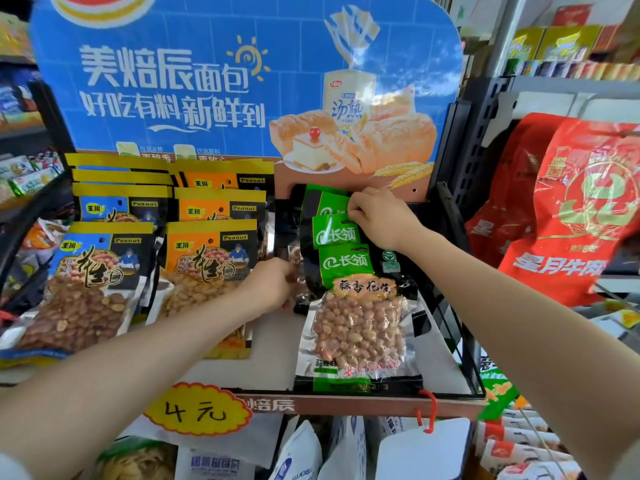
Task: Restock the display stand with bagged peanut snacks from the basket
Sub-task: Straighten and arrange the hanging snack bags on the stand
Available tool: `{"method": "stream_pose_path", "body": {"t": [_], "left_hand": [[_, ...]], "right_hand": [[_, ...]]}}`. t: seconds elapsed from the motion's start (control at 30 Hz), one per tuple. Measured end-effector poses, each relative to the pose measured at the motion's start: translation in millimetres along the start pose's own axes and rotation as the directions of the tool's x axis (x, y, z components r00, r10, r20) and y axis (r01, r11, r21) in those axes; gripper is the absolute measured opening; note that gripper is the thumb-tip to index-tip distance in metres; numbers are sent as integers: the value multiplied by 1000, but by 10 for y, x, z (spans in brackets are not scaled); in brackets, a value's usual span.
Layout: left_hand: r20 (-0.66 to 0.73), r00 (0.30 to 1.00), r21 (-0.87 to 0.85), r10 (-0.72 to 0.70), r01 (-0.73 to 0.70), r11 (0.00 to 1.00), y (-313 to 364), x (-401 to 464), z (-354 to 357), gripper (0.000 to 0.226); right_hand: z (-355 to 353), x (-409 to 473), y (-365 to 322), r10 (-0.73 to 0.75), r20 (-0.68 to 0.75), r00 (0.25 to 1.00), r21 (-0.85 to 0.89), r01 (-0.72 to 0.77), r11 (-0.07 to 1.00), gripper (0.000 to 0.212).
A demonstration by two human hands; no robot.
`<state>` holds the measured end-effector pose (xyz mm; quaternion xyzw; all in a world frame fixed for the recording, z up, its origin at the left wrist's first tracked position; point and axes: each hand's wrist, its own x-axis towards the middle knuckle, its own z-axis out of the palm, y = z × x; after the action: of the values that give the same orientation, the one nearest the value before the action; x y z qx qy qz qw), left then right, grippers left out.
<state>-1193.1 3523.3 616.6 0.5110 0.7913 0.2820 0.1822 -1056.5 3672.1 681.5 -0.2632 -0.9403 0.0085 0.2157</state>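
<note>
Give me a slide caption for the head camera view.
Both hands, left and right, settle green-topped clear peanut bags onto the blue-backed display stand.

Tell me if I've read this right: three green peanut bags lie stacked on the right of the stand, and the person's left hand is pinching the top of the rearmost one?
Nearly. In the head view it is the right hand whose fingers pinch the rearmost green peanut bag. The left hand is lower, at the stack's left edge.
</note>
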Motion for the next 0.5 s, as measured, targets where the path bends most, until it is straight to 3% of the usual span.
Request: {"method": "stream_pose_path", "body": {"t": [0.17,0.33,0.43,0.5], "left_hand": [[67,996,15,-52,51,999,-12,-26,22,35],[97,991,-93,-94,103,990,-27,-41,52,30],[61,991,-158,-118,127,979,4,-82,47,26],[-23,991,-189,-128,122,974,84,-93,40,23]], "right_hand": [[42,-114,-8,92,9,996,126,-93,988,22],[58,-148,-63,98,-67,993,10,-98,995,18],[-11,-225,21,163,-189,968,169,-132,977,34],[-49,-343,61,359,-147,922,417,-271,868,55]]}}
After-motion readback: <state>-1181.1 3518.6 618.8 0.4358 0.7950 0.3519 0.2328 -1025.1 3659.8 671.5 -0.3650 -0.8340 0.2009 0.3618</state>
